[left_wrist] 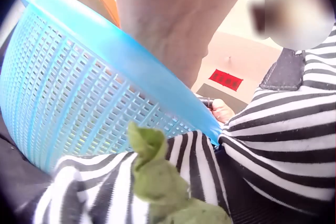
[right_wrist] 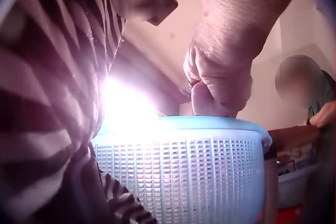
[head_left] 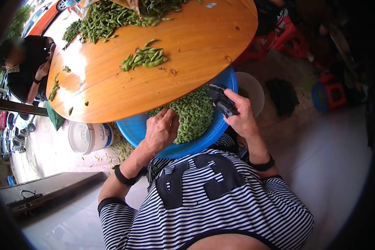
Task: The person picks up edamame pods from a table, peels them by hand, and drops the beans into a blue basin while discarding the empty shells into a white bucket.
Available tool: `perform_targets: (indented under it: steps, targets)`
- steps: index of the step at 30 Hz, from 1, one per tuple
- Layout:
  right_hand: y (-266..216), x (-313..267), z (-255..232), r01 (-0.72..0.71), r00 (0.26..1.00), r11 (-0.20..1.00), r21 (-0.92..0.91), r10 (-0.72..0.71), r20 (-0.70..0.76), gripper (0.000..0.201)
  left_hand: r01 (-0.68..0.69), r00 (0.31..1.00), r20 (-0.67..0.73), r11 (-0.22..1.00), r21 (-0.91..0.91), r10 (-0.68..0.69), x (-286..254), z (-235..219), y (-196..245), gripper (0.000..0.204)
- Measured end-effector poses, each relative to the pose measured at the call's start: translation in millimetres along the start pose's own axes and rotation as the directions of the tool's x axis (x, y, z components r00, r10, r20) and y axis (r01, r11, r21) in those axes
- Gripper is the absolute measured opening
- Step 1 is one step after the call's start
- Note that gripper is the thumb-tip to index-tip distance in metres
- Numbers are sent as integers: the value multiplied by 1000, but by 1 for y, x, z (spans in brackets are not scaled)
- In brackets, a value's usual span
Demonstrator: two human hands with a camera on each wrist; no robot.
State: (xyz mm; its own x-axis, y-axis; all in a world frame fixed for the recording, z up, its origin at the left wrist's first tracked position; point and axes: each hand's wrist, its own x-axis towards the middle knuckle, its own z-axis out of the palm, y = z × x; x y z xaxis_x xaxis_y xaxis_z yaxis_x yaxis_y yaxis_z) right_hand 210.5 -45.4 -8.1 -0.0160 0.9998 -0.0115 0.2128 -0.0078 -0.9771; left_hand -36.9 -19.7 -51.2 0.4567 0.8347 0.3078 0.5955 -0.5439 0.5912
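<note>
A blue basket (head_left: 131,129) of shelled green beans (head_left: 193,116) rests in the person's lap, partly under the table's edge. My left hand (head_left: 160,127) is low over the beans at the basket's left, fingers bent downward; I cannot tell whether they hold anything. At the basket's right side my right hand (head_left: 241,112) grips a black handheld object (head_left: 223,100) with a rounded, tube-like end. In the right wrist view the right hand (right_wrist: 223,85) is above the rim of the basket (right_wrist: 210,171). A crumpled green piece (left_wrist: 160,182) shows close up in the left wrist view.
Above the basket extends a wooden table (head_left: 196,46) with a small pile of bean pods (head_left: 143,57) and a large heap of pods (head_left: 108,21). A white bucket (head_left: 89,137) stands at the left, a pale tub (head_left: 252,91) at the right. Another person (head_left: 27,68) sits across.
</note>
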Motion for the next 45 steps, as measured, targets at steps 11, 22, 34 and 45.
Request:
perform_targets:
  steps: [11, 22, 34, 45]
  targets:
    - [-17, 13, 3, 295, 913, 932, -213, -340, -226, 17, 232, 957, 284, 741, -630, -58, 58, -8, 56, 14]
    - [17, 12, -76, -39, 782, 724, -688, -407, -472, 27, 60, 967, -254, 968, 242, 4, 106, -58, -61, 13]
    - [-22, 25, 17, -113, 961, 862, 494, -30, 273, 39, 300, 928, 180, 369, -879, -325, 69, -39, 28, 6]
    - [-17, 22, 20, -227, 947, 718, 659, 3, 323, 38, 84, 958, -164, 776, -625, -235, 53, -3, 40, 6]
